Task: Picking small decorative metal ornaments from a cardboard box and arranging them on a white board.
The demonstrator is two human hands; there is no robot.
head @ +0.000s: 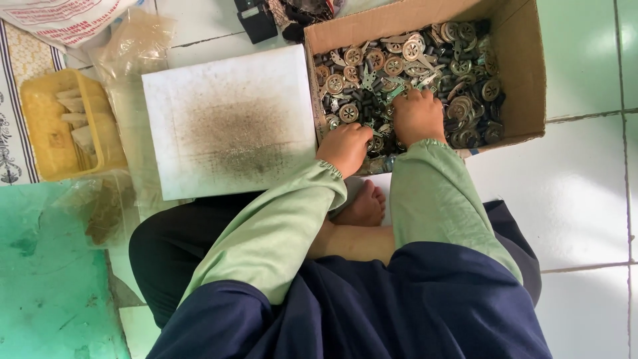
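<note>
Now both hands in cardboard box (525,73): left hand (345,147) at near edge, right hand (417,116) mid-box, both clenched on metal parts (399,63). Risk: thin stamped edges could nick fingers; parts could spill over near edge onto floor.

Metal parts (412,66) fill the box (525,60), right of the board (229,119).

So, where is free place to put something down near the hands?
The white board, between the yellow basket and the box, is bare though stained. The white tiles right of the box are bare too. The box is crowded with metal parts; both hands, left and right, are in it.
</note>
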